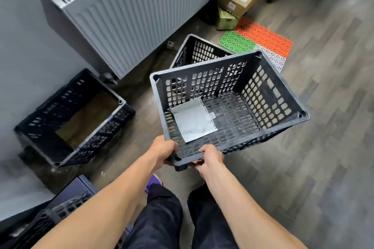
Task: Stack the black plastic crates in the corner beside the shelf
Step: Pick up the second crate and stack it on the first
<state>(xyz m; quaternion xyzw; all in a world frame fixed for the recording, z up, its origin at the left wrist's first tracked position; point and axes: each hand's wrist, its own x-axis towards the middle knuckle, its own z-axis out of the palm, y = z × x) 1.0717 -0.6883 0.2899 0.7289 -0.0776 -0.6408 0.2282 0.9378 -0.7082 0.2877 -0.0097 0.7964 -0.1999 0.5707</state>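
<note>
The black crate [228,105] is held up off the floor, in front of the person's legs, tilted so its open top faces the camera. It is a perforated plastic box with stiff walls and a thick rim, and it looks light for its bulk. A sheet of white paper [193,120] lies loose on its slotted bottom and could slide or drop out if the crate tips further. Both hands grip the same near corner: the left hand [164,150] is wrapped round the rim on the short side, fingers curled under, and the right hand [210,158] is clamped over the rim on the long side, just beside it. Holding one corner leaves the far end hanging out, so the load probably twists on the wrists; a hold on the two opposite short sides, at the handle slots in the walls, would likely be steadier for lowering.

A second crate [199,51] stands on the floor behind the held one, partly hidden by it. A third crate [74,117] sits against the grey wall to the left, below the radiator [129,16], and appears the likely base for stacking. Beyond, coloured mats [261,38] lie on the wooden floor [323,147] near some cardboard boxes [236,0].
</note>
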